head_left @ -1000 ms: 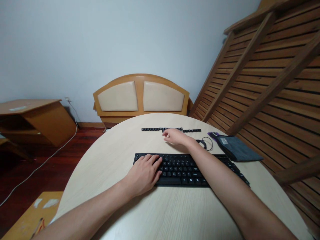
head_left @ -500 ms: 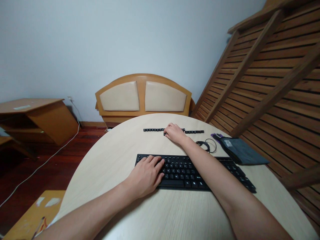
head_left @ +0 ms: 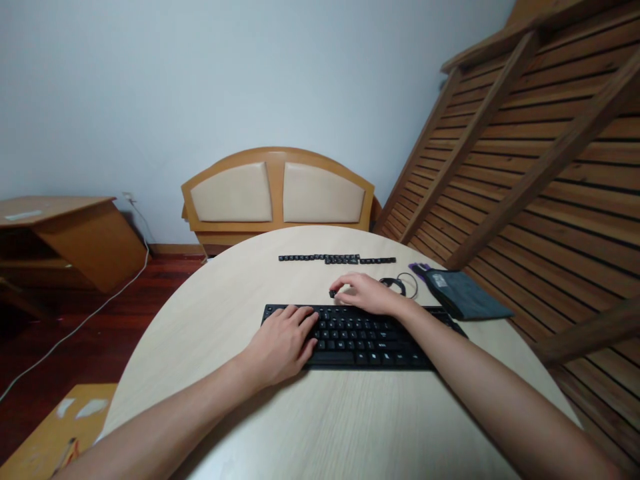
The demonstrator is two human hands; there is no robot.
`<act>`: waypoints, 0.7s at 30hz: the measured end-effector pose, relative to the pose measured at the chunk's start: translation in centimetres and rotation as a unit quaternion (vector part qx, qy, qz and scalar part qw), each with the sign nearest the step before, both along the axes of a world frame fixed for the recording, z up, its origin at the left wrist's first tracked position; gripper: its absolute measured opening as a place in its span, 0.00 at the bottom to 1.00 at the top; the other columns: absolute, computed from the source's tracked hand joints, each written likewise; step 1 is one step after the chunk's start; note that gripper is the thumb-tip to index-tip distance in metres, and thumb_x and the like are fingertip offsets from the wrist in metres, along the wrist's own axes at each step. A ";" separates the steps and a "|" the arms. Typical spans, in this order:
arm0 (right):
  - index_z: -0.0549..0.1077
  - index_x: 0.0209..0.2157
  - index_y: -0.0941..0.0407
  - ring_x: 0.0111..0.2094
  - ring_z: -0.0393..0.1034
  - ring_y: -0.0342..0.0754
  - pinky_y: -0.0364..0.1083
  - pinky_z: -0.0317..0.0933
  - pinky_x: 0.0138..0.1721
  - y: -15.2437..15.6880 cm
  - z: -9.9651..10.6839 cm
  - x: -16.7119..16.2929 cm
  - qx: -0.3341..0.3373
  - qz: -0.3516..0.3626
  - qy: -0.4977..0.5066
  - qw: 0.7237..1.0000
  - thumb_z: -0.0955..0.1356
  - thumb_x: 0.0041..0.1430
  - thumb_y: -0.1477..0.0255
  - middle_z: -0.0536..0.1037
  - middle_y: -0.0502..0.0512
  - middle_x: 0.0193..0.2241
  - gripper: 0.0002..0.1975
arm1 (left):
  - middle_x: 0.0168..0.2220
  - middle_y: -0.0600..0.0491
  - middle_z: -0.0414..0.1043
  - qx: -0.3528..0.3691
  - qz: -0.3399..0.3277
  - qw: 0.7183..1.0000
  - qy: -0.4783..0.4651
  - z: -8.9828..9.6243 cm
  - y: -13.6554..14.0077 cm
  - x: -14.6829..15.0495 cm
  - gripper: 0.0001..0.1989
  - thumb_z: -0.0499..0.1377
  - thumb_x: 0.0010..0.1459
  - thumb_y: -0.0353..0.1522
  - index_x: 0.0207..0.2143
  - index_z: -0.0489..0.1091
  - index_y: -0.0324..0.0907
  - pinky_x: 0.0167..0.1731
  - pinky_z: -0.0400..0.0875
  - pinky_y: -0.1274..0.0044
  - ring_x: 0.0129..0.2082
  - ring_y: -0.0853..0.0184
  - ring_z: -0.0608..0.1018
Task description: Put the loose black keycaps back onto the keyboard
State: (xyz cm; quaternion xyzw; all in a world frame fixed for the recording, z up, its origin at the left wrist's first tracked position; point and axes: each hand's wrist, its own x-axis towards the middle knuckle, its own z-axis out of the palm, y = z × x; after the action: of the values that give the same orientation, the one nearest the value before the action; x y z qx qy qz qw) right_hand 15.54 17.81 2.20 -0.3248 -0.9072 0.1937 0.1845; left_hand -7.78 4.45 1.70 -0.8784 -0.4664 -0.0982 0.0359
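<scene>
A black keyboard (head_left: pixel 350 356) lies on the round pale table (head_left: pixel 210 313). My left hand (head_left: pixel 283 343) rests over its left end, fingers spread across the keys. Above the keyboard's back edge, my right hand (head_left: pixel 364 293) pinches a small black keycap (head_left: pixel 332 293) between thumb and forefinger. Farther back, loose black keycaps (head_left: pixel 342 259) stand in a long row, doubled in the middle. My right forearm hides part of the keyboard's right end.
A coiled black cable (head_left: pixel 395 285) lies behind the keyboard. To its right is a dark grey cloth pouch (head_left: pixel 467 293) with purple at one corner. Beyond the table stand a padded headboard (head_left: pixel 277 193) and, on the right, a leaning slatted wooden panel (head_left: pixel 540 167).
My right hand has come back from the row of keycaps toward the keyboard with a keycap in its fingers. The left hand stays on the keyboard. The view has shifted slightly.
</scene>
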 end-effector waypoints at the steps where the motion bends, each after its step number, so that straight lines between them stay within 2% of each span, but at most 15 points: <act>1: 0.79 0.43 0.56 0.45 0.74 0.50 0.48 0.63 0.50 -0.6 0.0 0.2 -0.025 0.011 0.009 1.000 0.68 0.61 0.71 0.82 0.55 0.42 0.10 | 0.57 0.44 0.70 0.001 0.002 1.000 -0.005 0.0 0.0 0.1 0.22 0.51 0.67 0.36 0.60 0.66 0.38 0.53 0.69 0.60 0.53 0.53 0.72; 6: 0.78 0.45 0.56 0.44 0.76 0.48 0.46 0.65 0.48 -2.4 0.0 0.7 -0.105 0.044 0.035 0.993 0.69 0.62 0.69 0.82 0.55 0.42 0.11 | 0.61 0.45 0.67 0.013 -0.006 0.999 -0.042 -0.6 0.1 0.4 0.23 0.51 0.69 0.39 0.62 0.63 0.40 0.59 0.65 0.61 0.58 0.55 0.70; 11: 0.78 0.45 0.56 0.43 0.76 0.49 0.47 0.66 0.48 -2.7 0.1 0.9 -0.139 0.049 0.045 0.988 0.69 0.61 0.70 0.82 0.55 0.42 0.12 | 0.66 0.44 0.60 -0.001 0.001 1.000 -0.031 -1.5 0.0 0.6 0.26 0.49 0.70 0.43 0.65 0.60 0.41 0.62 0.60 0.60 0.65 0.53 0.64; 15: 0.79 0.44 0.56 0.43 0.76 0.49 0.47 0.66 0.48 -2.7 0.3 0.9 -0.127 0.049 0.033 0.990 0.69 0.60 0.69 0.83 0.55 0.42 0.12 | 0.66 0.44 0.60 -0.008 0.003 0.999 -0.033 -1.7 0.1 0.5 0.27 0.49 0.70 0.43 0.66 0.59 0.42 0.63 0.58 0.59 0.65 0.53 0.63; 21: 0.82 0.43 0.54 0.42 0.76 0.49 0.45 0.65 0.46 -3.0 1.2 0.3 -0.054 0.062 -0.036 0.996 0.70 0.59 0.69 0.83 0.55 0.40 0.12 | 0.66 0.44 0.60 -0.017 0.005 0.999 -0.028 -1.5 0.0 0.6 0.27 0.49 0.70 0.43 0.66 0.59 0.41 0.63 0.59 0.59 0.65 0.53 0.63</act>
State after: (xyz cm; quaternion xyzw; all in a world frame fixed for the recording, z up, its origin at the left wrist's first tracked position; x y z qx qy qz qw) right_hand 15.82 14.78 3.38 -0.2847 -0.9197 0.2418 0.1212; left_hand -7.14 4.50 0.24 -0.8734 -0.4733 -0.1147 0.0089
